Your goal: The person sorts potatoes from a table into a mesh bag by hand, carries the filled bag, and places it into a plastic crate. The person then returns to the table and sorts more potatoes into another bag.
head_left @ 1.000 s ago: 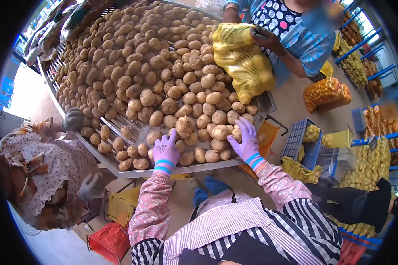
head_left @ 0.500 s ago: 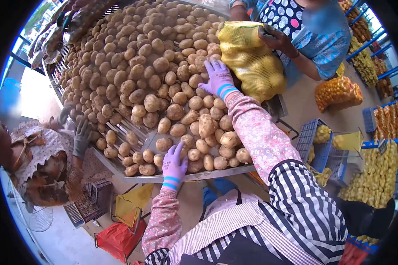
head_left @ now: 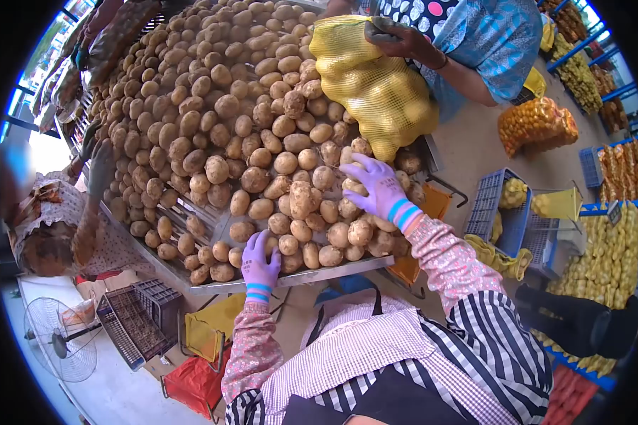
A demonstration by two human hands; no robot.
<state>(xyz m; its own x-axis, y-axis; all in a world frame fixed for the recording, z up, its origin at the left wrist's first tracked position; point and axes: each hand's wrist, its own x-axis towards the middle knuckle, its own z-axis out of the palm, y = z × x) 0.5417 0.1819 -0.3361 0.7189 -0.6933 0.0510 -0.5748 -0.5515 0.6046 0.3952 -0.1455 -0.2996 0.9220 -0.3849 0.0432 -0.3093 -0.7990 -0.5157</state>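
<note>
A broad heap of potatoes (head_left: 220, 120) covers a slatted metal sorting table (head_left: 298, 279). My left hand (head_left: 260, 263), in a purple glove, rests at the table's near edge with its fingers apart, touching potatoes there. On the right side of the heap my right hand (head_left: 380, 186), gloved the same way, spreads its fingers over several potatoes. Just beyond it stands a filled yellow mesh sack (head_left: 376, 85), leaning on the table's right end. A co-worker's gloved hand (head_left: 393, 39) grips that sack at its top.
At the left edge another co-worker's gloved hand (head_left: 101, 159) reaches to the heap. Below stand a dark crate (head_left: 138, 319), a fan (head_left: 59, 343) and a red bag on a frame (head_left: 193, 382). To the right are a blue crate (head_left: 496, 212) and an orange mesh sack (head_left: 536, 127).
My right hand has drawn back toward me, from beside the sack's middle to below its lower end. My left hand stays at the near edge. The whole view has shifted slightly.
</note>
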